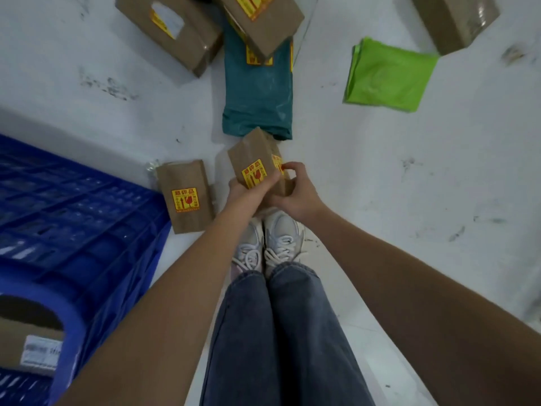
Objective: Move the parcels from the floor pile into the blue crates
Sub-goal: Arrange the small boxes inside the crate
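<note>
A small brown cardboard parcel (251,155) with yellow and red fragile stickers is held in front of my feet. My left hand (248,190) grips its near left side, thumb across the sticker. My right hand (292,191) grips its right side, fingers curled over the edge. A second small brown parcel (186,197) with the same sticker lies flat on the floor just left of it. The blue crate (76,218) stands at the left, with a brown box (26,347) showing through its handle hole.
On the white floor ahead lie a teal mailer bag (259,95), a green mailer bag (388,76), two brown boxes (172,30) (263,19) at the top and another brown box (456,19) at top right. My shoes (268,241) stand below the held parcel.
</note>
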